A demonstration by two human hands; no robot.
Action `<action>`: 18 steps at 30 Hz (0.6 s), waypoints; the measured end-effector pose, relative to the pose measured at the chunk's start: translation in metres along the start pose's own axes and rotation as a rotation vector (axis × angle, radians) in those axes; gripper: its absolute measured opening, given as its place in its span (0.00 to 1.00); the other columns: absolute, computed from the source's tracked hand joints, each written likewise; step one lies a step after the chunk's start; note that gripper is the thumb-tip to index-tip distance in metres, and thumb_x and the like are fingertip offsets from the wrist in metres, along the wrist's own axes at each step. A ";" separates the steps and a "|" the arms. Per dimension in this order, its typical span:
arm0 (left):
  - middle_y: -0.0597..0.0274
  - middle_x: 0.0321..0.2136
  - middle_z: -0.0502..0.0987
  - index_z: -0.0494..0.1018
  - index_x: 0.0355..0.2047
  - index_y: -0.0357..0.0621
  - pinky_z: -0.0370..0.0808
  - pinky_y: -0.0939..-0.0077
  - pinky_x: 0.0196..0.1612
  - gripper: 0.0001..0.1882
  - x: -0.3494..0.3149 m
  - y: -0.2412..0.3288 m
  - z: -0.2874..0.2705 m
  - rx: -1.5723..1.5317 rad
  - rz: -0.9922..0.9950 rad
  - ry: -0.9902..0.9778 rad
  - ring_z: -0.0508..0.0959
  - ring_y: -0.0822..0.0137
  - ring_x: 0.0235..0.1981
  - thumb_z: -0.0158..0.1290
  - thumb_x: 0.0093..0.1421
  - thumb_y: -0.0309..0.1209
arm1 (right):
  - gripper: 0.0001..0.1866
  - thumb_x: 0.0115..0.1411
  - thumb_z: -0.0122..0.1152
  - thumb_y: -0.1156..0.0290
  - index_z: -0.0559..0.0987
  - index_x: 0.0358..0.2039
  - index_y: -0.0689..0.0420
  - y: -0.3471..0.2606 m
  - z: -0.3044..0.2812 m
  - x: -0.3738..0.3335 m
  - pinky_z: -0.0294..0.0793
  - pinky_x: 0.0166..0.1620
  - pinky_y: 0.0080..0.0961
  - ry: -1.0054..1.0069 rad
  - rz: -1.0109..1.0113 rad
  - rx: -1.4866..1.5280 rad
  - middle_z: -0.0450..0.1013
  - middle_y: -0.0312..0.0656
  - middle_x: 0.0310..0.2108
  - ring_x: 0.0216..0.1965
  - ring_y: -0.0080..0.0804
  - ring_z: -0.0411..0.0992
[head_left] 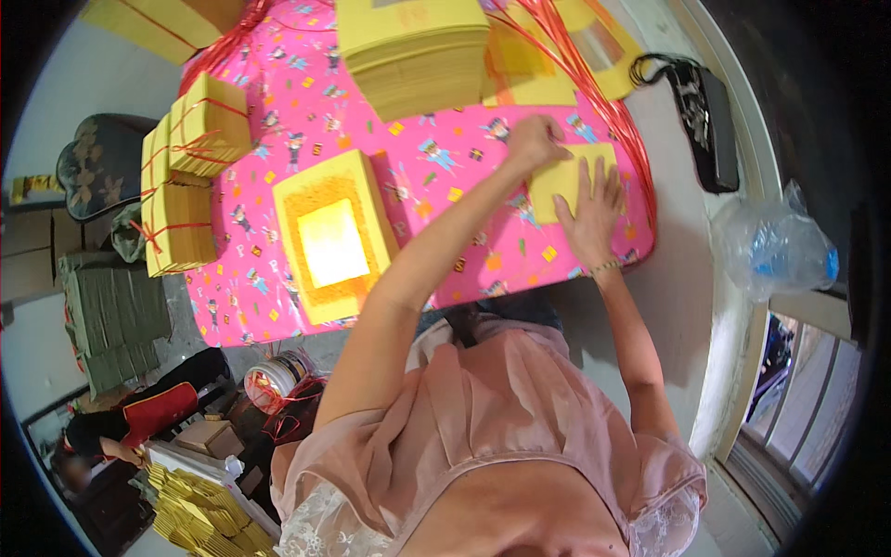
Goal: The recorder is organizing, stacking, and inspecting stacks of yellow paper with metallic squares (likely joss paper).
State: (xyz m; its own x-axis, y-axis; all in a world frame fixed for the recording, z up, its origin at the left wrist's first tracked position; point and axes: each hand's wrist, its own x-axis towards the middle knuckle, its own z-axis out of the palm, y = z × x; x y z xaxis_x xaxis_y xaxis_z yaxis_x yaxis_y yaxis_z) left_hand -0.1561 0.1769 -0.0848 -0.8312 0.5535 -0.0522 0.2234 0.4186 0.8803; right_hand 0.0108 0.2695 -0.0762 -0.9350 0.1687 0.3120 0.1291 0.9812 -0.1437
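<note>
On the pink patterned tabletop [464,265], near its right end, lies a yellow paper sheet or thin stack [548,200]. My right hand [594,209] rests flat on its right part, fingers spread. At its far left corner is my left hand [536,144], fingers curled in and thumb against the paper's edge; the fingertips are partly hidden. Left of my left forearm sits a yellow paper stack [290,200] with an orange border and a shiny square on top. Beyond my hands stands a taller yellow paper stack [413,74].
String-tied yellow bundles [181,227] line the table's left edge. Red string strands [626,148] hang along the right edge. A black pouch [710,130] and clear plastic bag [780,246] lie farther right. A white bucket [278,381] and another person [153,413] are at lower left.
</note>
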 end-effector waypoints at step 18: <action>0.55 0.33 0.78 0.71 0.41 0.38 0.74 0.74 0.40 0.16 -0.078 -0.003 -0.059 -0.141 0.169 0.262 0.78 0.67 0.35 0.60 0.54 0.30 | 0.37 0.63 0.49 0.49 0.54 0.65 0.59 0.006 -0.021 0.013 0.39 0.66 0.56 -0.236 0.100 0.086 0.49 0.57 0.66 0.68 0.60 0.41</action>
State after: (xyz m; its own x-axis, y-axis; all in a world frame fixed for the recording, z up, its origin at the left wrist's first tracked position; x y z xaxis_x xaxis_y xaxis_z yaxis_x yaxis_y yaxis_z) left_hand -0.1221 0.0902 -0.0553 -0.8951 0.3950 0.2069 0.3118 0.2227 0.9237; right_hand 0.0062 0.2796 -0.0532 -0.9714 0.2281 0.0661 0.2057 0.9473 -0.2457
